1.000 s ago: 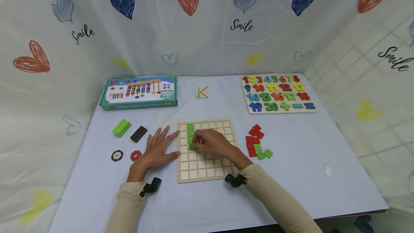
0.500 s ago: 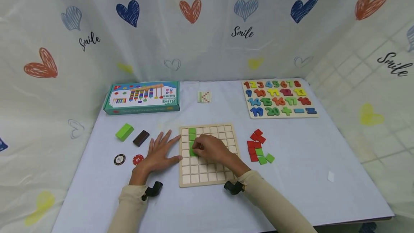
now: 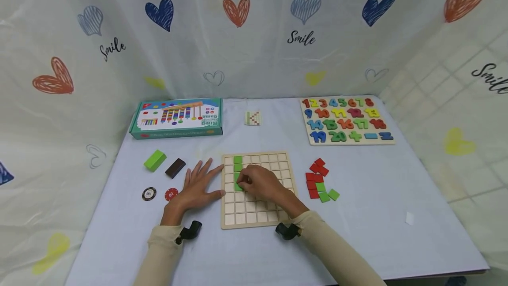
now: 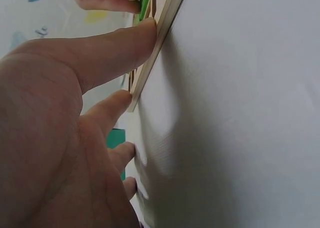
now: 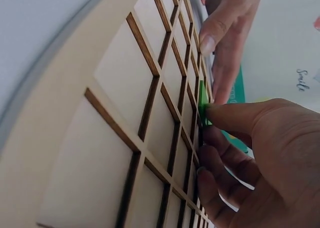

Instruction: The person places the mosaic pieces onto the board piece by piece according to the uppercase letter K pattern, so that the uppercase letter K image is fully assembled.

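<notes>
A wooden grid board (image 3: 258, 224) lies mid-table, with a column of green square tiles (image 3: 237, 167) in its second column from the left. My right hand (image 3: 262, 184) reaches over the board and pinches the lowest green tile (image 5: 203, 100) between thumb and fingers, right at its cell. That hand partly covers the column. My left hand (image 3: 194, 191) is spread flat at the board's left side, thumb and index fingertips touching the frame. In the left wrist view its other fingertips (image 4: 131, 150) rest by the white tabletop.
Loose red tiles (image 3: 312, 184) and green tiles (image 3: 334, 194) lie right of the board. On the left are a green block (image 3: 155, 160), a dark brown block (image 3: 175, 168) and two chips (image 3: 149, 194). Behind stand a game box (image 3: 176, 118), a small pattern card (image 3: 253, 118) and a number puzzle (image 3: 349, 120).
The pinched green tile, tilted one second ago, now sits squarer in its cell. My right hand shifts slightly; the left stays at the board's edge. The head view has tilted a little.
</notes>
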### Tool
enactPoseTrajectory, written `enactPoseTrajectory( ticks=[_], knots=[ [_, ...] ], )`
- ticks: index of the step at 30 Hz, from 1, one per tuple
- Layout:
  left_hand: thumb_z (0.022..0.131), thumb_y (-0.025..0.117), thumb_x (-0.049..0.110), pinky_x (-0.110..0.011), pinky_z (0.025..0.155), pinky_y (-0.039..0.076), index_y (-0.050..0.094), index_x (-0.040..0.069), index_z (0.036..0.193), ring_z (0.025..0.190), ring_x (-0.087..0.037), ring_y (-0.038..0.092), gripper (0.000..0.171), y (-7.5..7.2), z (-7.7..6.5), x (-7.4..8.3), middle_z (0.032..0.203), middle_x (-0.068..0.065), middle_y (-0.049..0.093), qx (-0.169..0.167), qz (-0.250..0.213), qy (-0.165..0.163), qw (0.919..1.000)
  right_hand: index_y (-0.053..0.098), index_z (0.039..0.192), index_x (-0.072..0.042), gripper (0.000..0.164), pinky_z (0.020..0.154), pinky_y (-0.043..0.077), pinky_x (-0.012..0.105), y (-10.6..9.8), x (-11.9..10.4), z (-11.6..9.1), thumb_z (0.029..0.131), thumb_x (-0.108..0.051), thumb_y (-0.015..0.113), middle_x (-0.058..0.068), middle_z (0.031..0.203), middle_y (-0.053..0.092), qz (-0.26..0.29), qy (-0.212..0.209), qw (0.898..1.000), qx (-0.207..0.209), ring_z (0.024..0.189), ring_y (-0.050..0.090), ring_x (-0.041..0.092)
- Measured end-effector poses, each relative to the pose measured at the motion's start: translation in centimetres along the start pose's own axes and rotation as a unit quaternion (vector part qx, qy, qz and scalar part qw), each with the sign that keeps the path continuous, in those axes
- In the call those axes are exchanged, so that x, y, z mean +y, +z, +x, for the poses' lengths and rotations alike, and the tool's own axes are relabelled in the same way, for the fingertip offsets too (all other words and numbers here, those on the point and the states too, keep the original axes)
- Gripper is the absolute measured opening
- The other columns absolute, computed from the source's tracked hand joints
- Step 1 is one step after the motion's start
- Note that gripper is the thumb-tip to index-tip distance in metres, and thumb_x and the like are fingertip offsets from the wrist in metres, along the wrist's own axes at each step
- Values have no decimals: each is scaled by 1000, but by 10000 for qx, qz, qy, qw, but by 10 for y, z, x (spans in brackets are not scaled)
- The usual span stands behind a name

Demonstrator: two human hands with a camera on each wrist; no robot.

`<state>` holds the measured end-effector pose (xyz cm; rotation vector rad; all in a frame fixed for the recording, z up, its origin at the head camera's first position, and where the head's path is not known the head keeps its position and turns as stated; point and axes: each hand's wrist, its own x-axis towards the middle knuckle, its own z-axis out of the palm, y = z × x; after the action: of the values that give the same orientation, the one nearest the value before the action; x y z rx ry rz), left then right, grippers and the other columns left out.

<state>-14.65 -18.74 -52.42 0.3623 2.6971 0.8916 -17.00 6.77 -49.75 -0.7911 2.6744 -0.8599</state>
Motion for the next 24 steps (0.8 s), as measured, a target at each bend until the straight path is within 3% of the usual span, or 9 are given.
enactPoseTrajectory(
  ticks=[7,13,18,24],
  knots=[
    [94,72,48,-73,124,-9,38,25,166,163,-47,-3,82,-1,-1,2,178,-17,11,4,-22,36,10000,79,106,-18,9,74,53,26,-4,-3,-3,98,-21,77,-7,97,69,-89,-104,9999,-40,87,61,6],
    [94,73,46,-72,124,-11,38,25,166,163,-45,-4,83,-2,-2,0,178,-15,11,9,32,-44,10000,78,114,-14,18,78,54,28,-13,-7,-9,97,-19,78,-5,101,69,233,-126,9996,56,90,62,9],
    [94,74,43,-72,124,-12,39,24,166,163,-45,-4,82,2,-2,-2,178,-16,12,35,-44,-66,10000,78,114,-14,18,77,56,28,-28,-5,-21,97,-19,79,-6,102,71,403,-8,9989,255,91,63,10],
    [93,74,44,-73,123,-12,41,23,165,162,-47,-3,82,0,0,0,177,-18,13,120,-88,117,9998,76,119,-11,22,81,57,32,-57,10,-45,98,-19,77,1,113,74,380,143,9985,378,98,66,17]
  ],
)
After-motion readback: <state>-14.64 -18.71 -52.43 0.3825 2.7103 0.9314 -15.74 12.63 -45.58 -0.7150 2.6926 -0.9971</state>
